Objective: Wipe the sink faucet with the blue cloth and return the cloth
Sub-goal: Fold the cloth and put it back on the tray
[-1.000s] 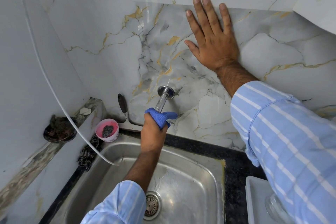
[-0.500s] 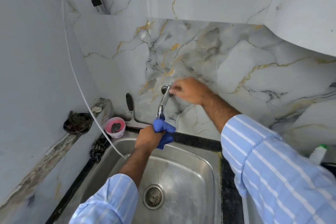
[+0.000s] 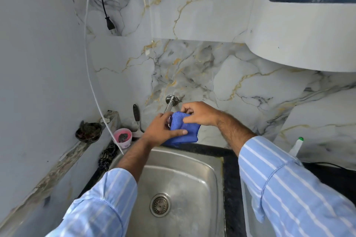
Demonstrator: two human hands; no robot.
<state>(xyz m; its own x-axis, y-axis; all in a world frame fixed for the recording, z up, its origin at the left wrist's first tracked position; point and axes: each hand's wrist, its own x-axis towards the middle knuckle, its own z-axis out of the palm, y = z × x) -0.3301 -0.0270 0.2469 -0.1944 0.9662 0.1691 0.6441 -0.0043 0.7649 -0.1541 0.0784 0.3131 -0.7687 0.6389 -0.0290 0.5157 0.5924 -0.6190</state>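
Both hands grip the blue cloth (image 3: pixel 183 128) wrapped around the faucet (image 3: pixel 170 103) above the sink's (image 3: pixel 192 179) back edge: left hand (image 3: pixel 163 130) fingers clasp its underside, right hand (image 3: pixel 200 113) fingers pinch its top

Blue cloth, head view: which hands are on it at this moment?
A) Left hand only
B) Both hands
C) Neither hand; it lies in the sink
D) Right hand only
B: the left hand has its thumb across the blue cloth while the right hand pinches its upper edge, just below the faucet and above the sink.
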